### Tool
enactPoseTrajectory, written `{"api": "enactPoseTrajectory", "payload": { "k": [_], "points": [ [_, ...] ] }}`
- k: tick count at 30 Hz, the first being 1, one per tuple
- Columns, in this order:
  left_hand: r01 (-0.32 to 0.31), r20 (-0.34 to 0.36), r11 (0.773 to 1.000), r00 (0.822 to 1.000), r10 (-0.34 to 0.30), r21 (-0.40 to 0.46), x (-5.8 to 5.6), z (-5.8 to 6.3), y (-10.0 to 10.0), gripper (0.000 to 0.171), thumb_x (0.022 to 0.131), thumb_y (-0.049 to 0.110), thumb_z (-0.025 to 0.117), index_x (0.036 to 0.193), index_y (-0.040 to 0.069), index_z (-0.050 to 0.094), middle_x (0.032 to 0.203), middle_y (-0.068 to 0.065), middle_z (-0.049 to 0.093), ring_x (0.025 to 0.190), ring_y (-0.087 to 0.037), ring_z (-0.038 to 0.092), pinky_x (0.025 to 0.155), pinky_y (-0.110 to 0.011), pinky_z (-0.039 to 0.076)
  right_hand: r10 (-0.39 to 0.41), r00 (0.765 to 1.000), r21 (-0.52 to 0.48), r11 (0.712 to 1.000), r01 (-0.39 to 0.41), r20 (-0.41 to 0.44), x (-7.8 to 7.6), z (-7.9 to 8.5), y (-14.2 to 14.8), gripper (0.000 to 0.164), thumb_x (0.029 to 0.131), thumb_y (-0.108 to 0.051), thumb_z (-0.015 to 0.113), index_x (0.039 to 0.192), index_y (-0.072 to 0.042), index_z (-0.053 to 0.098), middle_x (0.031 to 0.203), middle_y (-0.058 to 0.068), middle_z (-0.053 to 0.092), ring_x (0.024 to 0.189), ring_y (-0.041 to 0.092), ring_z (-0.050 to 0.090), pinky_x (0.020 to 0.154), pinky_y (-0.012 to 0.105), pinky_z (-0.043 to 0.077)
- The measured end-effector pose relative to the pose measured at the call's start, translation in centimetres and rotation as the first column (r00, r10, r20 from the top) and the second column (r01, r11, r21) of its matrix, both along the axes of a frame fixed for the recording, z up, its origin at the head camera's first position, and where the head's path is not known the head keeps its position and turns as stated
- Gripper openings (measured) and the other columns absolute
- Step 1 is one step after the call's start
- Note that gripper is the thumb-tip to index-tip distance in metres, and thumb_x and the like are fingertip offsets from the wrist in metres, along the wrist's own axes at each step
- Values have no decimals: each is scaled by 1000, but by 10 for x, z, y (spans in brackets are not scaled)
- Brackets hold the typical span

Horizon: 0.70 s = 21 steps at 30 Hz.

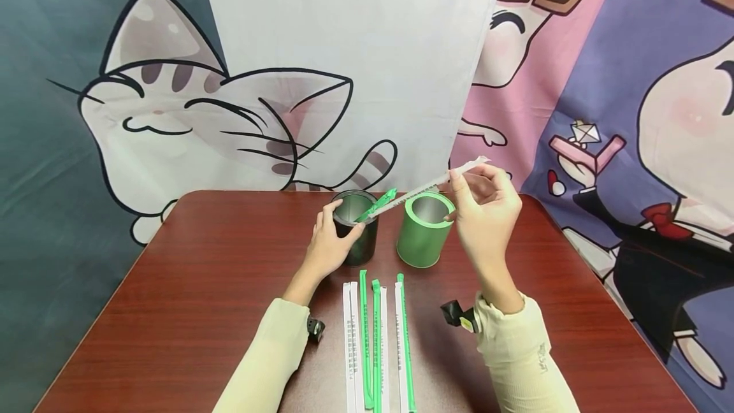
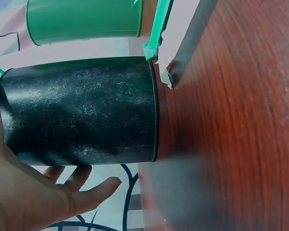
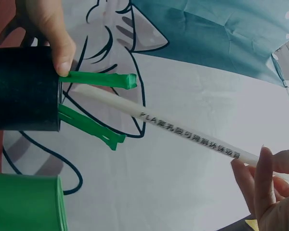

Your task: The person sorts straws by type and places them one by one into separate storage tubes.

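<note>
My left hand [image 1: 328,244] holds the black cup [image 1: 364,244] near its rim, thumb on the near side and fingers round the far left. The cup stands upright on the table. Two green-wrapped straws [image 3: 98,79] stick out of its mouth in the right wrist view. My right hand [image 1: 489,209], raised at the right, pinches one end of a white paper-wrapped straw [image 1: 424,187] between thumb and fingers. Dark printing runs along this straw. It slants down to the left, its lower end overlapping the black cup's mouth beside the green straws.
A green cup [image 1: 423,239] stands upright just right of the black one. Several white-wrapped straws [image 1: 348,349] and green-wrapped straws [image 1: 367,343] lie lengthwise on the brown table [image 1: 201,304] in front. A cartoon-printed cloth [image 1: 355,18] hangs behind the table's far edge.
</note>
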<state>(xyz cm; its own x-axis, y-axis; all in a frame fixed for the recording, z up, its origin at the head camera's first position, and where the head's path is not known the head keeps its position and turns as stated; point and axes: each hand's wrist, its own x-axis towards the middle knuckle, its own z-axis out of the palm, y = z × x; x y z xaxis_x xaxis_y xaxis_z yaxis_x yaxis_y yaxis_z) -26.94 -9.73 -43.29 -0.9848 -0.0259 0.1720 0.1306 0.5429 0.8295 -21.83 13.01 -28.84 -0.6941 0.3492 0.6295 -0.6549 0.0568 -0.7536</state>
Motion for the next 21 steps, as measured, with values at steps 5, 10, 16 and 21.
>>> {"api": "enactPoseTrajectory", "payload": {
  "k": [5,10,16,21],
  "points": [
    [-2,2,1000,1000,2,1,-1,-1,0,75,87,64,60,149,36,28,144,-6,37,124,-33,43,88,-60,42,38,999,-11,999,-38,0,-4,-6,-4,17,87,-5,75,98,0,63,86,13,74,71,21,73,38,31,48],
    [1,5,1000,1000,-1,-1,-1,-2,0,76,87,67,59,149,37,28,143,-5,38,123,-32,44,86,-59,44,48,999,-1,999,-48,20,-7,-14,-8,15,87,-3,75,98,-3,63,87,13,73,76,20,74,39,32,49],
    [-8,-1,1000,1000,8,0,-1,-2,-1,75,87,67,58,149,38,28,142,-5,38,124,-33,44,85,-60,44,53,998,44,998,-54,42,-12,-26,-15,19,89,-5,74,100,4,61,89,18,72,75,19,73,41,30,50],
    [-2,4,1000,1000,2,-5,-1,-2,-1,75,87,69,57,149,39,27,144,-4,37,126,-33,43,86,-60,44,62,996,46,997,-65,67,-15,-35,-19,26,89,-5,73,103,10,58,91,26,69,76,23,73,42,27,49]
  ]
}}
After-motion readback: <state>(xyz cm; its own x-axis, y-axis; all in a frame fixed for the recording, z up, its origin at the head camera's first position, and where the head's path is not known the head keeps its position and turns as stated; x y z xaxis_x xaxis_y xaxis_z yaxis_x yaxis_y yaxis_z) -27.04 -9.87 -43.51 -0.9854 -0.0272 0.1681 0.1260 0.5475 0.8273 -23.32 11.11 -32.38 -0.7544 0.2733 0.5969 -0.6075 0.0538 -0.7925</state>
